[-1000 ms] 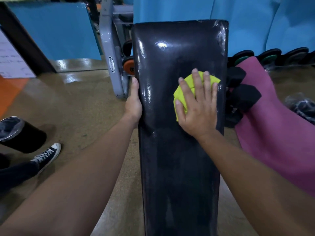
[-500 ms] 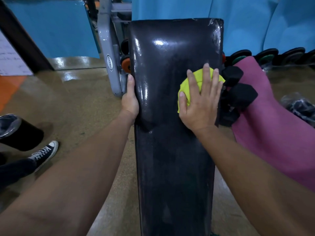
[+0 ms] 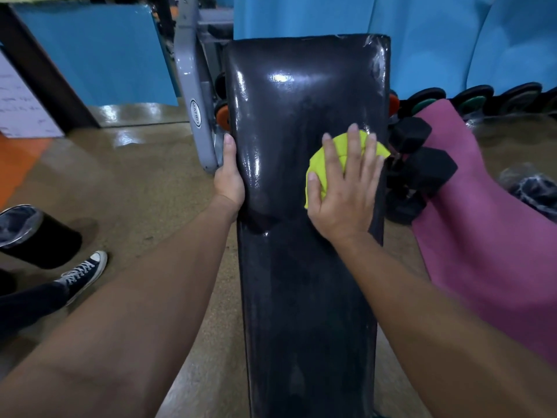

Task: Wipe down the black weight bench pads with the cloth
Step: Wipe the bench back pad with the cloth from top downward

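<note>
A long black weight bench pad runs from the bottom of the view up the middle, glossy with highlights near its far end. My right hand lies flat with spread fingers on a yellow-green cloth, pressing it onto the pad near the pad's right edge. My left hand holds the pad's left edge, thumb along the side and fingers hidden under the edge.
Black hex dumbbells lie just right of the pad beside a pink mat. A grey machine frame stands at the far left of the pad. A black bin and another person's sneaker are at left.
My right hand slid the cloth from the pad's middle toward its right edge. My left hand kept its hold on the left edge.
</note>
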A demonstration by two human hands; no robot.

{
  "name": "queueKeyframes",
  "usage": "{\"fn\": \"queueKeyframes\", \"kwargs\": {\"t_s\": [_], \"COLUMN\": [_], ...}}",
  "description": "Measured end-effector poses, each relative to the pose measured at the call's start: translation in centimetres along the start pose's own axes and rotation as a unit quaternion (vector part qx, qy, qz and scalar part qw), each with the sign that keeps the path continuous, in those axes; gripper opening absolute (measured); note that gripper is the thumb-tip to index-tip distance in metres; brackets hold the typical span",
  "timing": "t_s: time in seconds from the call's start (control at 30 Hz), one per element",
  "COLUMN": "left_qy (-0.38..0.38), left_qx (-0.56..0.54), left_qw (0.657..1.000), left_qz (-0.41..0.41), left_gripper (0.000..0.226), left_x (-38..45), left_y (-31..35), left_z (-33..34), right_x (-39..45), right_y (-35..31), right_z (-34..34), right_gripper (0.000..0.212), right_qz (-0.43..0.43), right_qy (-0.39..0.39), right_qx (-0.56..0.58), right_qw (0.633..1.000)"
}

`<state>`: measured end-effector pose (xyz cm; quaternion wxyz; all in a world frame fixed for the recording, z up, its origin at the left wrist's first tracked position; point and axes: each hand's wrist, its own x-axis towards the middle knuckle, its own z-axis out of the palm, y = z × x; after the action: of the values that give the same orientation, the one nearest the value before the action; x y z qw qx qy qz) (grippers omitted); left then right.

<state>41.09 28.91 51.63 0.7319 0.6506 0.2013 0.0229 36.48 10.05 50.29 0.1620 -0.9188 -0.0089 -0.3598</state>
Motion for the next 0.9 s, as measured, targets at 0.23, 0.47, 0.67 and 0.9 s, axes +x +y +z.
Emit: {"fn": "queueKeyframes", "kwargs": {"t_s": [0.23, 0.47, 0.67, 0.9], "left_qy": [0.000, -0.016, 0.002, 0.012], "left_qx": [0.013, 0.021, 0.017, 0.013], "left_qw": [1.000, 1.000, 1.000, 1.000], "left_qz": [-0.004, 0.006, 0.003, -0.002], "left_gripper": [0.098, 0.069, 0.082, 0.105], "left_x": [-0.5, -0.2, -0.3, -0.6], "left_y": [0.3, 0.1, 0.0, 0.4], "left_z": [0.1, 0.2, 0.2, 0.3], "right_x": [-1.0, -1.7, -0.4, -4.0], "right_y": [2.9, 1.8, 2.9, 3.0], "right_z": [-0.3, -0.1, -0.2, -0.2], "right_gripper": [0.057, 0.057, 0.057, 0.056], "right_qz": [0.001, -0.066, 0.039, -0.079], "right_qy": [0.002, -0.011, 0.019, -0.008], "right_qx": [0.017, -0.001, 0.022, 0.007], "right_qw": [1.000, 0.998, 0.999, 0.997]}}
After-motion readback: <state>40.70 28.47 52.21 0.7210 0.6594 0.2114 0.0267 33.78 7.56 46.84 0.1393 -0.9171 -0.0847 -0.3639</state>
